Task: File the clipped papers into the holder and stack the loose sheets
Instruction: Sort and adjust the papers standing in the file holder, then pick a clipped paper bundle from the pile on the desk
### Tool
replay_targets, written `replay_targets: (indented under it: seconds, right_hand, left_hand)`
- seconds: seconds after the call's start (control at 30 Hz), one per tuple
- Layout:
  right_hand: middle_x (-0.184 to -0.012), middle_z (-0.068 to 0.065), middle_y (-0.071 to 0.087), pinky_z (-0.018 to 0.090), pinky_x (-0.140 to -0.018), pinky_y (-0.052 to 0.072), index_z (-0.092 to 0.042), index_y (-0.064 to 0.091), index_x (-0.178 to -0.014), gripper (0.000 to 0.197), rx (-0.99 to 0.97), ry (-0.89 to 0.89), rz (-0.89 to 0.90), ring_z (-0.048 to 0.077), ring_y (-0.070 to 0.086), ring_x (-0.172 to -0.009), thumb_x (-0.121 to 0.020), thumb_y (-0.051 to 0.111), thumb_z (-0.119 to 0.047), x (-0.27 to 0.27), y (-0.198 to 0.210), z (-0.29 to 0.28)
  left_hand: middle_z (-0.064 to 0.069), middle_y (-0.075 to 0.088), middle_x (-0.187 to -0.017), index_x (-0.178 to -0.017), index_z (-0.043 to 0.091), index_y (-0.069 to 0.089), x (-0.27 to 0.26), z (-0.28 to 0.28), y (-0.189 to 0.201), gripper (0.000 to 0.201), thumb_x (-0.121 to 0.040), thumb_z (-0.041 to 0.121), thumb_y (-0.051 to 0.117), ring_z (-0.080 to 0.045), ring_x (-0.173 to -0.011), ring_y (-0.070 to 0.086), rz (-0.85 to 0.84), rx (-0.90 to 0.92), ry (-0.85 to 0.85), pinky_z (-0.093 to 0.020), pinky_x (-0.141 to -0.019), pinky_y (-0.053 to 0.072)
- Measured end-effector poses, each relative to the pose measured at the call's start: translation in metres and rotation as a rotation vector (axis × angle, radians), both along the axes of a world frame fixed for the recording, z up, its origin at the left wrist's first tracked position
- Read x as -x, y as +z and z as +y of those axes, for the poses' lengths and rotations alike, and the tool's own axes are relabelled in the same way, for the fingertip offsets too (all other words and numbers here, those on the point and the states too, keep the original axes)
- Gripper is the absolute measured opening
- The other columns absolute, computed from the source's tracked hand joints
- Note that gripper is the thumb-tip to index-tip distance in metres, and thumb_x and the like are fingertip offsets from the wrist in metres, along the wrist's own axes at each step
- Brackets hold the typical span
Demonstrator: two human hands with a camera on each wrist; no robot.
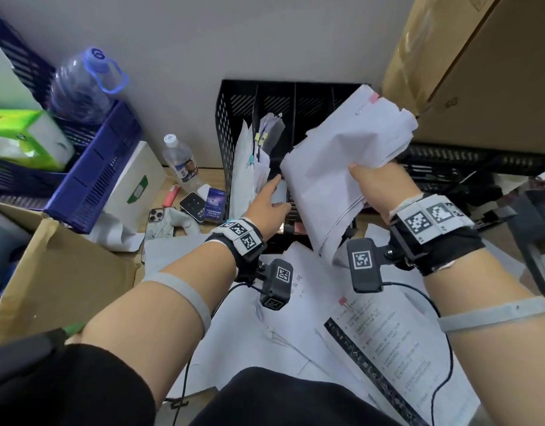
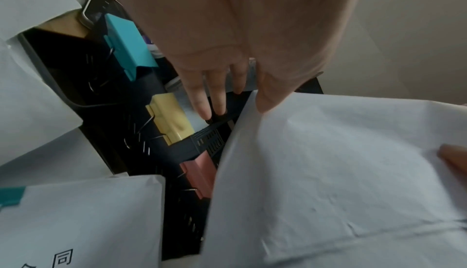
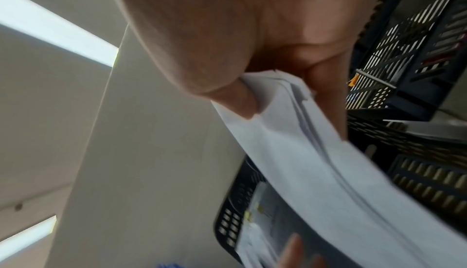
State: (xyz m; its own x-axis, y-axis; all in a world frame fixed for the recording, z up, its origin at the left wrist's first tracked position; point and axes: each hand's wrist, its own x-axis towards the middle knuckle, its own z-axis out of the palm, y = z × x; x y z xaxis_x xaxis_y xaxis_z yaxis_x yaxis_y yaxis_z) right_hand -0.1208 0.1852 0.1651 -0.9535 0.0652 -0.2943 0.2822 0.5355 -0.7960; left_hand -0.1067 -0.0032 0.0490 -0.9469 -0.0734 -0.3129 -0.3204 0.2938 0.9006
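A black mesh file holder (image 1: 226,124) stands at the back of the desk, with clipped papers (image 1: 259,155) upright in its left slots. My left hand (image 1: 276,187) reaches into it with straight fingers (image 2: 202,102), touching those papers beside teal (image 2: 128,46), yellow (image 2: 169,116) and pink (image 2: 199,174) clips. My right hand (image 1: 374,184) grips a crumpled white paper bundle (image 1: 342,167), held tilted over the holder's middle slots, with a pink clip (image 1: 374,98) at its top. In the right wrist view the thumb (image 3: 227,92) pinches that bundle (image 3: 316,162). Loose sheets (image 1: 265,327) lie on the desk near me.
A printed sheet with a pink clip (image 1: 385,333) lies at the right front. Blue crates (image 1: 93,167), two water bottles (image 1: 182,164), a phone (image 1: 159,219) and small boxes crowd the left. Cardboard boxes stand at the left front (image 1: 59,278) and back right (image 1: 480,72). A black tray (image 1: 480,167) sits right.
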Motion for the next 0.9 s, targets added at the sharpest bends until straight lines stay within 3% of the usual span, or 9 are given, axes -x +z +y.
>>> replay_targets:
  seconds: [0.13,0.27,0.4,0.5,0.6,0.67,0.73,0.8,0.9]
  right_hand:
    - [-0.118,0.011,0.064,0.046,-0.102,0.045,-0.010,0.062,-0.112,0.025,0.011,0.014,-0.018,0.031,0.059,-0.111,-0.093,0.052,-0.024,0.006,0.007,0.012]
    - [-0.116,0.003,0.061,0.041,-0.104,0.045,-0.010,0.056,-0.127,0.036,0.044,-0.008,0.025,0.026,0.058,-0.115,-0.095,0.053,-0.024,0.008,0.001,0.012]
    - [-0.130,0.010,0.057,0.020,-0.096,0.034,-0.005,0.051,-0.132,0.038,0.059,-0.029,0.086,0.027,0.051,-0.124,-0.098,0.047,-0.023,0.019,-0.013,-0.003]
    - [-0.135,0.009,0.056,0.015,-0.090,0.029,-0.007,0.053,-0.131,0.042,0.061,-0.030,0.093,0.025,0.051,-0.126,-0.098,0.047,-0.031,0.030,-0.023,-0.021]
    - [-0.123,0.008,0.065,0.022,-0.089,0.044,-0.011,0.058,-0.124,0.040,0.035,-0.031,0.053,0.028,0.062,-0.110,-0.092,0.054,-0.035,0.037,-0.047,-0.036]
    - [-0.117,0.007,0.066,0.033,-0.073,0.058,-0.014,0.054,-0.129,0.039,0.022,0.016,0.037,0.030,0.071,-0.086,-0.093,0.047,-0.026,0.036,-0.062,-0.042]
    - [-0.121,0.001,0.059,0.036,-0.061,0.060,-0.021,0.047,-0.140,0.045,0.104,0.056,0.007,0.025,0.074,-0.069,-0.096,0.035,-0.016,0.031,-0.077,-0.043]
    - [-0.120,0.001,0.061,0.042,-0.071,0.062,-0.020,0.051,-0.136,0.043,0.135,0.085,0.008,0.023,0.075,-0.073,-0.097,0.033,-0.015,0.026,-0.090,-0.038]
    - [-0.095,0.006,0.072,0.047,-0.074,0.061,-0.023,0.062,-0.107,0.027,0.069,0.152,-0.038,0.023,0.074,-0.075,-0.087,0.043,-0.020,0.013,-0.110,-0.026]
  left_hand:
    - [-0.001,0.033,-0.160,-0.156,0.030,0.027,0.004,-0.006,-0.003,0.072,-0.093,0.011,0.058,-0.022,-0.144,0.038,0.003,-0.039,0.017,-0.050,-0.112,0.042]
    - [-0.003,0.038,-0.157,-0.155,0.030,0.027,0.007,-0.006,-0.005,0.071,-0.094,0.009,0.057,-0.022,-0.141,0.041,-0.005,-0.054,0.039,-0.050,-0.111,0.043]
    - [-0.003,0.041,-0.155,-0.155,0.030,0.027,0.007,-0.004,-0.005,0.071,-0.095,0.008,0.056,-0.019,-0.138,0.044,0.004,-0.068,0.047,-0.049,-0.109,0.046]
    - [-0.004,0.043,-0.153,-0.156,0.028,0.027,0.010,-0.002,-0.003,0.069,-0.096,0.006,0.055,-0.021,-0.134,0.048,0.001,-0.115,0.078,-0.048,-0.104,0.051]
    - [-0.005,0.046,-0.149,-0.155,0.028,0.029,0.012,-0.002,-0.003,0.068,-0.096,0.005,0.056,-0.024,-0.129,0.054,-0.007,-0.128,0.074,-0.047,-0.102,0.052]
    - [-0.006,0.053,-0.142,-0.152,0.028,0.034,0.011,-0.004,-0.003,0.065,-0.096,0.005,0.056,-0.025,-0.123,0.059,-0.003,-0.117,0.074,-0.046,-0.100,0.053]
    - [-0.006,0.061,-0.130,-0.145,0.023,0.044,0.007,-0.007,-0.003,0.055,-0.095,0.004,0.056,-0.024,-0.112,0.065,0.007,-0.108,0.086,-0.043,-0.093,0.056]
    - [-0.007,0.067,-0.115,-0.135,0.014,0.053,0.001,-0.007,-0.003,0.040,-0.097,0.002,0.051,-0.020,-0.095,0.069,0.003,-0.113,0.082,-0.036,-0.083,0.058]
    - [-0.009,0.070,-0.100,-0.118,0.008,0.062,-0.012,-0.004,-0.012,0.026,-0.097,0.001,0.050,-0.015,-0.075,0.068,-0.048,-0.144,0.073,-0.027,-0.071,0.057]
